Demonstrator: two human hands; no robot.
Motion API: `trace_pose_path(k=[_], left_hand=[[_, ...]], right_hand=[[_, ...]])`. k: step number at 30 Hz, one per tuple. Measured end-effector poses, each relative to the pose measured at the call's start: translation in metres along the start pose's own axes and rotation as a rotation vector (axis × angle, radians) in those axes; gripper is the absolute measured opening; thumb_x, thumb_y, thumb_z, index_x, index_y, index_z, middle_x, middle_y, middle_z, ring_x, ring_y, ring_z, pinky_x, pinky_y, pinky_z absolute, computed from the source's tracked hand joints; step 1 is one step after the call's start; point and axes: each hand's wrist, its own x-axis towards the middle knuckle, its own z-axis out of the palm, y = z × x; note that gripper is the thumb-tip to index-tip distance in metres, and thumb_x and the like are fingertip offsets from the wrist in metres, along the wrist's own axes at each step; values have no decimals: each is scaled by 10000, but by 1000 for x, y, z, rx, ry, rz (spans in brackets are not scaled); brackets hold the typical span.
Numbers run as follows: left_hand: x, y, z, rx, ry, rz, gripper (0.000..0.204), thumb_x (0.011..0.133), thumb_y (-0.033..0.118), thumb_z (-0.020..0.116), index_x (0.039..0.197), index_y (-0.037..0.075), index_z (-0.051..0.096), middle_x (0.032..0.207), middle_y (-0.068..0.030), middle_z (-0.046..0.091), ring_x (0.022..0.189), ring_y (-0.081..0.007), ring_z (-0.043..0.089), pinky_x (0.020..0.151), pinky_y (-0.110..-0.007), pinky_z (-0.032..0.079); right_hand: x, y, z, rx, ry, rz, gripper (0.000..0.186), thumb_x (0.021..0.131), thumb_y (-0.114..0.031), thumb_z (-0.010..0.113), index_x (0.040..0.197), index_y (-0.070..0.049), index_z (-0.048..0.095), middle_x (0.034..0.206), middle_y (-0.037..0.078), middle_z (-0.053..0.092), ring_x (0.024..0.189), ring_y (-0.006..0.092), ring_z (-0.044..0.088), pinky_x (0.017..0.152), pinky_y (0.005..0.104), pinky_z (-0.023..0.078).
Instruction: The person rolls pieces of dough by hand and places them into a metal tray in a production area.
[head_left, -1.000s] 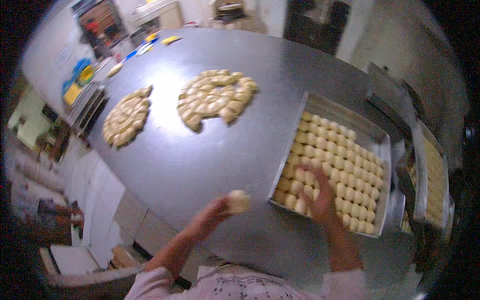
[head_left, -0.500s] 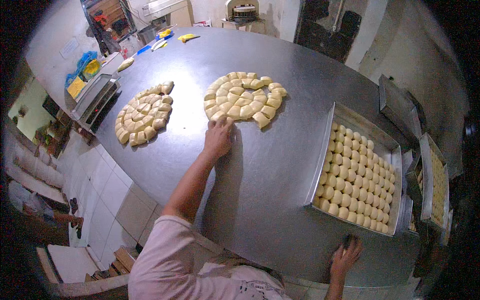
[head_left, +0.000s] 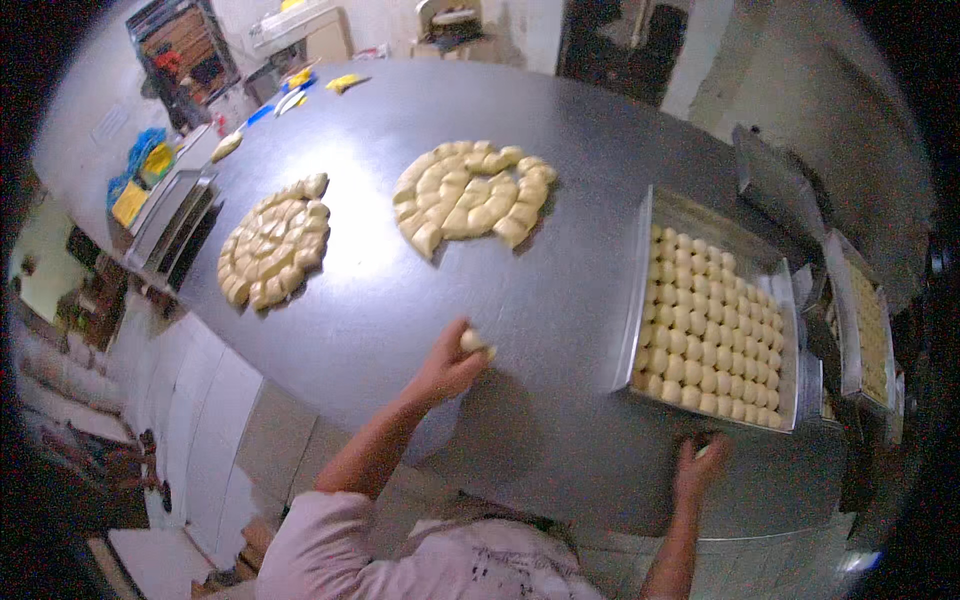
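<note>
My left hand (head_left: pixel 452 368) is raised over the near middle of the metal table, its fingers closed round a pale piece of dough (head_left: pixel 472 341). Beyond it lies a round cluster of cut dough pieces (head_left: pixel 465 195), with a gap in its near edge. A second dough cluster (head_left: pixel 275 240) sits farther left. My right hand (head_left: pixel 700 465) is curled low over the table, just below the near edge of a metal tray (head_left: pixel 634 330). A small pale bit shows between its fingers and looks like dough. Inside that tray, dough balls (head_left: pixel 710 335) stand in close rows.
The metal table (head_left: pixel 560 300) fills the middle. At the right stand more trays, one with dough balls (head_left: pixel 868 320). A loose dough piece (head_left: pixel 227 147) lies by the far left edge, near yellow and blue items (head_left: pixel 300 78). A dark metal appliance (head_left: pixel 175 235) borders the table's left side.
My left hand has come back from the near edge of the middle cluster with a dough piece, leaving a gap there. My right hand has moved up toward the tray. The view has shifted slightly.
</note>
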Motion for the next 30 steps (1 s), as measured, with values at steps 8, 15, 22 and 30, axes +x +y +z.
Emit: trace_pose_path(k=[8, 15, 22, 30], left_hand=[[-7, 9, 25, 22, 73, -79, 203, 786, 120, 632, 815, 84, 434, 649, 33, 424, 611, -71, 453, 529, -220, 383], [7, 43, 48, -219, 38, -88, 284, 783, 116, 629, 986, 63, 439, 798, -18, 521, 748, -114, 510, 684, -253, 428], [-11, 20, 79, -185, 123, -74, 177, 814, 111, 592, 875, 86, 428, 767, -10, 510, 690, -103, 502, 646, -251, 421], [-72, 46, 87, -36, 531, -297, 236, 791, 148, 631, 807, 123, 397, 677, 29, 408, 589, -64, 410, 510, -220, 357]], right_hand=[[18, 61, 30, 41, 471, 251, 306, 731, -105, 613, 991, 17, 507, 1049, 195, 502, 993, 394, 443, 928, 441, 332], [-29, 63, -55, 118, -6, 65, 339, 724, -104, 568, 1045, -17, 504, 1079, 147, 510, 991, 287, 491, 863, 372, 395], [184, 16, -125, 536, 498, -258, 320, 829, -199, 499, 1100, -31, 489, 1104, 66, 478, 1046, 193, 460, 872, 337, 400], [410, 84, -22, 212, 424, -122, 342, 817, -292, 575, 1010, -11, 543, 969, 122, 595, 878, 251, 557, 795, 354, 426]])
